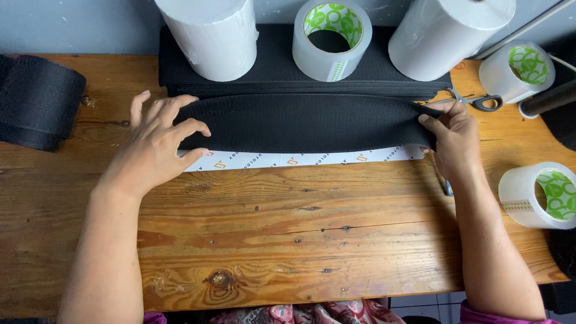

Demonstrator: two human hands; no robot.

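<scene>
Right now I've got my left hand (161, 139) spread flat, fingers fanned over the left end of the black fabric strip (306, 123), pressing it down, while my right hand (453, 139) pinches the strip's right end between thumb and fingertips. The strip lies across the far half of the wooden table (288, 234), over a white printed paper band (300, 159) whose near edge peeks out below it. To do this well, I'd say keep the strip taut end to end and its near edge parallel to the band, pressing evenly so no ripple forms in the middle.

Beyond the strip sits a folded stack of black fabric (288, 75) along the table's far edge, carrying two big white rolls, one left (210, 36), one right (447, 36), and a clear tape roll with a green-patterned core (331, 39) between them. Scissors (486, 102) lie just past my right hand. Two more tape rolls with green cores sit at the right edge, far (517, 71) and near (539, 195). A black fabric roll (36, 102) rests at the left edge.
</scene>
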